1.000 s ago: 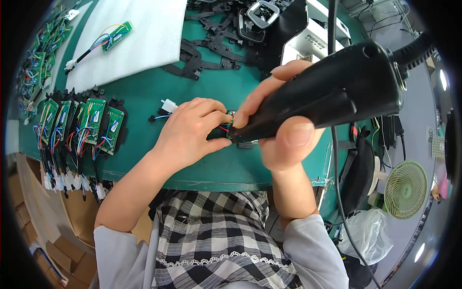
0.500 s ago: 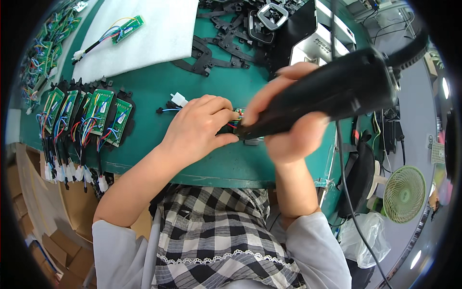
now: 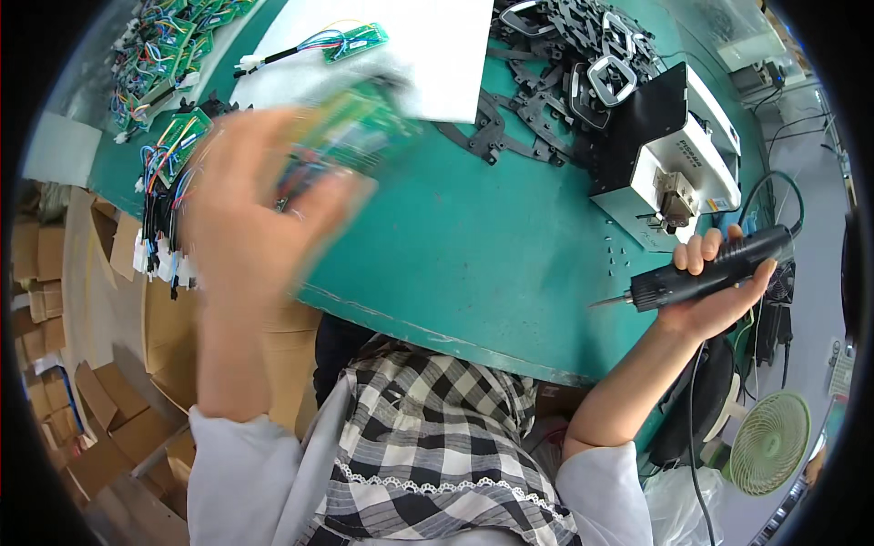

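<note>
My left hand [image 3: 246, 205], smeared by motion, is closed on a green circuit board [image 3: 360, 132] with coloured wires and a dark part behind it. It is raised over the left part of the bench, in front of a row of wired boards [image 3: 177, 150]. My right hand [image 3: 715, 305] is wrapped round a black electric screwdriver [image 3: 715, 271], whose thin bit [image 3: 608, 301] points left above the bench. Small screws [image 3: 619, 250] lie scattered beyond the bit. Another wired board [image 3: 355, 42] rests on a white foam sheet [image 3: 419, 77].
Black plastic brackets [image 3: 519, 118] and frames are piled at the back. A black and white screw feeder [image 3: 674, 155] stands at the right rear of the green bench [image 3: 437, 246]. More boards [image 3: 168, 55] heap at far left. A cable [image 3: 694, 428] hangs beside my right arm.
My left hand has moved left and up, lifting the board off the bench. My right hand has drawn the screwdriver away to the right and lowered it. The view has shifted too.
</note>
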